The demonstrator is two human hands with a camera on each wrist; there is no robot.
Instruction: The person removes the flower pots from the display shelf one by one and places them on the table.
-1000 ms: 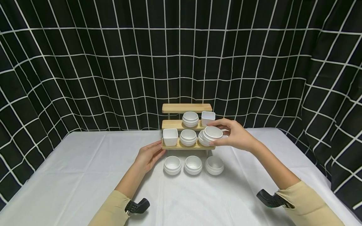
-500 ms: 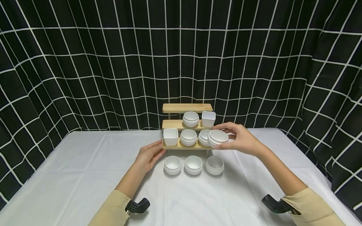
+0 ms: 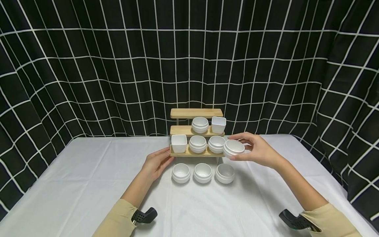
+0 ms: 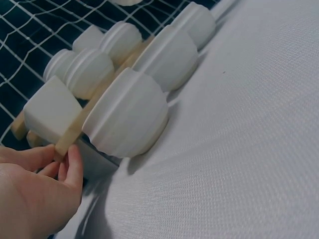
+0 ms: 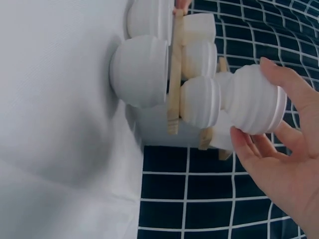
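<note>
At the stand's right end, the right hand pinches a bowl aloft, moved rightward so the shelved end bowl shows nearly whole, apparently clear of it; the left hand grips the stand's left.

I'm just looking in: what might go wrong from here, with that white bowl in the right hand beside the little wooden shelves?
The right-hand grip has the held bowl only by its sides, so it might slip and fall.
The held bowl looks close to the rightmost lowest-shelf bowl, so a bump could shift that one.
The left-hand grip pinches the end of the lowest shelf; a tug there could perhaps jolt the bowls on it.
</note>
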